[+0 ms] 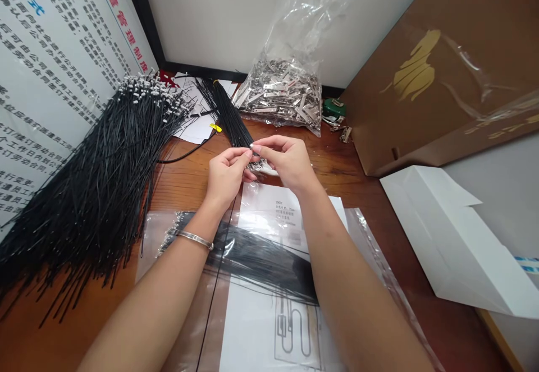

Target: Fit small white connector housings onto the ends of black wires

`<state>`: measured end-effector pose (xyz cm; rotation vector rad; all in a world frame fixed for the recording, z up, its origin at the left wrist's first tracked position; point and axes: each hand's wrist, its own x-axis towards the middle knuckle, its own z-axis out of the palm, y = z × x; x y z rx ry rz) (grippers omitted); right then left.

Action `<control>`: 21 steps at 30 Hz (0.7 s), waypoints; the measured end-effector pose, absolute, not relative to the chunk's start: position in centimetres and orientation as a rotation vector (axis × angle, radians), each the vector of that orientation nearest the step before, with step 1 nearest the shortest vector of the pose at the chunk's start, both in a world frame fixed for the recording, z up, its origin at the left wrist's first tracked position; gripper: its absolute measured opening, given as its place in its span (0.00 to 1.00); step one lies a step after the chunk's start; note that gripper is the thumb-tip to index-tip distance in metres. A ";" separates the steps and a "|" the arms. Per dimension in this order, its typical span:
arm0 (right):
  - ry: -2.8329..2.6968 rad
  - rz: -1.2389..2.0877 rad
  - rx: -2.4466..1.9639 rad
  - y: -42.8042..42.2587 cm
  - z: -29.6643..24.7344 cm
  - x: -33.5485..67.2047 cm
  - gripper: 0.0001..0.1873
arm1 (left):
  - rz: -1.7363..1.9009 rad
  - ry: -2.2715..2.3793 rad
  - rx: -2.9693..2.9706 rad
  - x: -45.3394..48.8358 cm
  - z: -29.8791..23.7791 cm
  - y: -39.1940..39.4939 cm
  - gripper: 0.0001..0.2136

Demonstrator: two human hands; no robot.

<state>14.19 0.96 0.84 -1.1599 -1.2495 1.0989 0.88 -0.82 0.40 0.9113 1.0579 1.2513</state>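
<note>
My left hand (227, 173) and my right hand (286, 161) meet above the wooden table (185, 184), fingertips pinched together. Between them is a small metal clip (253, 148) at the end of a thin black cord. Both hands are closed on it. Just behind my fingers lies a tied bundle of black cords (227, 111). Under my forearms a clear plastic bag of black cords (261, 257) rests on a printed sheet (269, 203). A silver bangle (194, 239) circles my left wrist.
A large fanned heap of black cords with metal ends (101, 181) covers the left side. A clear bag of metal clips (282, 91) stands at the back. A brown cardboard box (438, 74) and a white paper bag (458, 243) lie to the right. A printed board (50, 63) leans at left.
</note>
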 end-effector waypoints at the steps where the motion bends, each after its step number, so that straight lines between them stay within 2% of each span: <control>1: -1.250 1.094 -1.156 1.0 0.8 14.2 0.09 | 1.257 1.055 0.911 0.9 0.4 -0.8 0.08; 21: -1.293 1.088 -1.142 1.0 0.7 14.1 0.08 | 1.269 1.058 0.915 0.8 0.1 -0.7 0.06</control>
